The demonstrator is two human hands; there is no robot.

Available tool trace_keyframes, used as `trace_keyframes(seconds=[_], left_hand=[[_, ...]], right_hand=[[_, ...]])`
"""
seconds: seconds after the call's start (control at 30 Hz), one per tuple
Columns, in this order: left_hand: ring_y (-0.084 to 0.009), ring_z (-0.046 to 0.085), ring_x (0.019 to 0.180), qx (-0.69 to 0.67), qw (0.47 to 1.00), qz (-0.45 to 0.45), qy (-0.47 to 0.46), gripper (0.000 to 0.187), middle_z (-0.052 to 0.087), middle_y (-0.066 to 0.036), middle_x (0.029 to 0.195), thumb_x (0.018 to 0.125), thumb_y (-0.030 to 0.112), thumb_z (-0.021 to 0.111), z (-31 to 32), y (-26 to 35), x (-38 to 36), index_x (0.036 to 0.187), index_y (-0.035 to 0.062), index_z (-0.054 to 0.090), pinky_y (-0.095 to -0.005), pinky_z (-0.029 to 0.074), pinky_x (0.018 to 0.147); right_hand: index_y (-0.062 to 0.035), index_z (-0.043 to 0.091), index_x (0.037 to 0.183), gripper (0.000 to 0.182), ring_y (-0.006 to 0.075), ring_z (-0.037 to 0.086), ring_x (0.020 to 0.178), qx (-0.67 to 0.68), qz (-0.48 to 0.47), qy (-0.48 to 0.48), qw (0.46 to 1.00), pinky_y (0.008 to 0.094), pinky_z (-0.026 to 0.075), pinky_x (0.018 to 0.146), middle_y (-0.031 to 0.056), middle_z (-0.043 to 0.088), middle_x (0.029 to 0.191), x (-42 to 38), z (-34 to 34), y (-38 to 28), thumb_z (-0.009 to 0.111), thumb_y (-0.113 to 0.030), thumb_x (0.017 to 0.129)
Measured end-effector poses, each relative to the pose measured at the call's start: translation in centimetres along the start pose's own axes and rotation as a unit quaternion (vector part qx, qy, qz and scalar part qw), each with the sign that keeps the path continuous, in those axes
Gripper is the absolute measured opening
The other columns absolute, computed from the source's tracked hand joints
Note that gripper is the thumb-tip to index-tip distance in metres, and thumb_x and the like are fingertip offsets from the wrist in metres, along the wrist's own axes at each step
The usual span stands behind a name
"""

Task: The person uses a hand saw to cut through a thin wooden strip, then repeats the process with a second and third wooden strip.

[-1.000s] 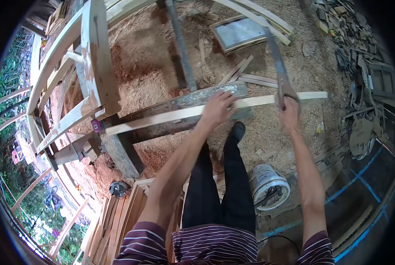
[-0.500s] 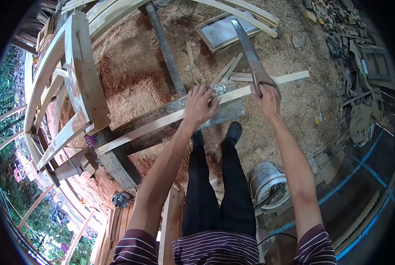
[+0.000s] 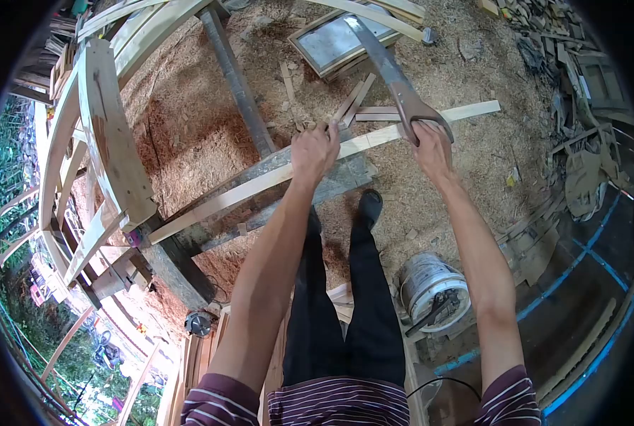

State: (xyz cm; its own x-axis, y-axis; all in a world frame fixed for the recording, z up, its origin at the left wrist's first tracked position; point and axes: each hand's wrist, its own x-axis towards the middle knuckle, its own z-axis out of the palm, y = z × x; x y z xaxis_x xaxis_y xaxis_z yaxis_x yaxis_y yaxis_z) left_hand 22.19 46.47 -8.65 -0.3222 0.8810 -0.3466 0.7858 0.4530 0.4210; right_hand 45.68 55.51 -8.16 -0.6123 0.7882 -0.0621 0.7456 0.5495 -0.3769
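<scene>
My right hand (image 3: 432, 150) is closed round the brown handle of a handsaw (image 3: 386, 69). The saw's blade reaches away from me, up and to the left in the view. A long pale wooden strip (image 3: 239, 193) runs slantwise from lower left to upper right, lying across a grey weathered plank (image 3: 349, 176). My left hand (image 3: 315, 153) is curled over the middle of this strip, knuckles up. The handle overlaps the strip towards its right end, which sticks out past the plank.
Sawdust covers the ground. A framed panel (image 3: 338, 44) and some offcuts (image 3: 356, 96) lie beyond the plank. Curved timber framing (image 3: 107, 128) rises at left. A white bucket (image 3: 434, 287) stands by my right leg, and scrap wood (image 3: 572, 35) is heaped at far right.
My left hand has gone from loosely spread fingers to a curled hold on the strip. The saw stays in my right hand, and the whole view has shifted slightly.
</scene>
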Motion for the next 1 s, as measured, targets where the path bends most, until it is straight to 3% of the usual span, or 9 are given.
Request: trace_keyframes(seconds=[0.17, 0.3, 0.6, 0.67, 0.7, 0.77, 0.83, 0.93, 1.0], left_hand=[[-0.0425, 0.061, 0.09, -0.015, 0.999, -0.039, -0.032, 0.053, 0.064, -0.027, 0.091, 0.096, 0.045, 0.03, -1.3, -1.4, -0.5, 0.101, 0.0035, 0.063, -0.0489, 0.045, 0.085], [-0.0426, 0.061, 0.091, 0.039, 0.996, -0.056, -0.057, 0.058, 0.064, -0.027, 0.091, 0.096, 0.048, 0.027, -0.7, 0.0, 0.4, 0.106, 0.0035, 0.063, -0.0487, 0.044, 0.087], [-0.043, 0.062, 0.084, 0.011, 0.997, -0.077, -0.012, 0.055, 0.064, -0.027, 0.084, 0.093, 0.049, 0.033, 0.1, 1.4, 1.0, 0.094, 0.0052, 0.067, -0.0486, 0.048, 0.08], [-0.042, 0.063, 0.078, 0.03, 0.996, -0.082, 0.001, 0.049, 0.064, -0.026, 0.08, 0.092, 0.046, 0.039, 0.3, 1.5, 1.2, 0.093, 0.0057, 0.068, -0.0475, 0.049, 0.077], [-0.042, 0.063, 0.078, 0.03, 0.996, -0.086, -0.002, 0.049, 0.064, -0.026, 0.08, 0.092, 0.046, 0.039, 0.5, 1.4, 0.9, 0.093, 0.0057, 0.068, -0.0475, 0.049, 0.077], [-0.0419, 0.063, 0.077, 0.047, 0.996, -0.078, 0.007, 0.047, 0.064, -0.026, 0.079, 0.091, 0.045, 0.041, 0.6, 1.3, 1.2, 0.092, 0.006, 0.068, -0.0474, 0.049, 0.077], [-0.0417, 0.063, 0.078, 0.044, 0.995, -0.086, 0.004, 0.046, 0.064, -0.026, 0.08, 0.09, 0.044, 0.041, 0.4, 1.6, 1.3, 0.092, 0.0062, 0.068, -0.0471, 0.049, 0.077], [-0.0398, 0.064, 0.076, 0.046, 0.995, -0.085, 0.011, 0.046, 0.064, -0.025, 0.076, 0.09, 0.042, 0.04, 0.5, 1.7, 1.1, 0.09, 0.0056, 0.068, -0.0446, 0.049, 0.077], [-0.0381, 0.065, 0.074, 0.051, 0.996, -0.073, 0.019, 0.047, 0.064, -0.025, 0.073, 0.09, 0.042, 0.04, 0.6, 1.7, 1.2, 0.088, 0.0048, 0.069, -0.0423, 0.049, 0.077]], right_hand=[[-0.0037, 0.058, 0.096, 0.034, 0.0283, 0.057, 0.097, 0.011, -0.053, 0.021, 0.998, 0.0401, 0.041, 0.087, 0.0102, 0.063, 0.098, 0.5, 0.7, -0.8, 0.07, -0.002, 0.065], [-0.003, 0.058, 0.094, 0.032, 0.0289, 0.057, 0.095, 0.023, -0.017, 0.021, 0.999, 0.0407, 0.041, 0.086, 0.0114, 0.063, 0.096, 1.1, 0.3, -0.4, 0.07, -0.003, 0.065], [0.0, 0.058, 0.092, 0.029, 0.0322, 0.059, 0.09, 0.052, -0.022, 0.045, 0.997, 0.0418, 0.043, 0.081, 0.0138, 0.064, 0.09, 0.7, 0.9, 1.7, 0.072, -0.005, 0.068], [0.0013, 0.059, 0.09, 0.022, 0.0316, 0.061, 0.075, 0.1, -0.028, 0.092, 0.99, 0.0388, 0.045, 0.067, 0.0148, 0.063, 0.08, -0.4, -0.1, 0.4, 0.07, -0.012, 0.077], [0.0013, 0.059, 0.09, 0.022, 0.0316, 0.061, 0.075, 0.103, -0.027, 0.087, 0.991, 0.0388, 0.045, 0.067, 0.0148, 0.063, 0.08, -1.5, -1.2, -1.0, 0.07, -0.012, 0.077], [0.0024, 0.059, 0.084, 0.025, 0.0258, 0.056, 0.053, 0.297, 0.135, 0.06, 0.943, 0.0356, 0.041, 0.051, 0.0136, 0.058, 0.063, -3.0, -3.8, -3.9, 0.065, -0.021, 0.086], [0.003, 0.057, 0.075, 0.033, 0.0175, 0.047, 0.042, 0.336, 0.161, 0.065, 0.926, 0.0332, 0.034, 0.043, 0.0082, 0.05, 0.052, -5.3, -4.3, -5.5, 0.061, -0.027, 0.09], [0.001, 0.053, 0.067, 0.039, 0.0111, 0.042, 0.044, 0.435, 0.221, 0.008, 0.873, 0.0308, 0.032, 0.043, 0.003, 0.044, 0.049, -8.8, -4.0, -6.2, 0.056, -0.029, 0.092], [-0.0019, 0.049, 0.062, 0.045, 0.0082, 0.04, 0.044, 0.57, 0.28, -0.008, 0.773, 0.0274, 0.029, 0.042, -0.0003, 0.042, 0.05, -9.9, -4.1, -7.1, 0.051, -0.033, 0.094]])
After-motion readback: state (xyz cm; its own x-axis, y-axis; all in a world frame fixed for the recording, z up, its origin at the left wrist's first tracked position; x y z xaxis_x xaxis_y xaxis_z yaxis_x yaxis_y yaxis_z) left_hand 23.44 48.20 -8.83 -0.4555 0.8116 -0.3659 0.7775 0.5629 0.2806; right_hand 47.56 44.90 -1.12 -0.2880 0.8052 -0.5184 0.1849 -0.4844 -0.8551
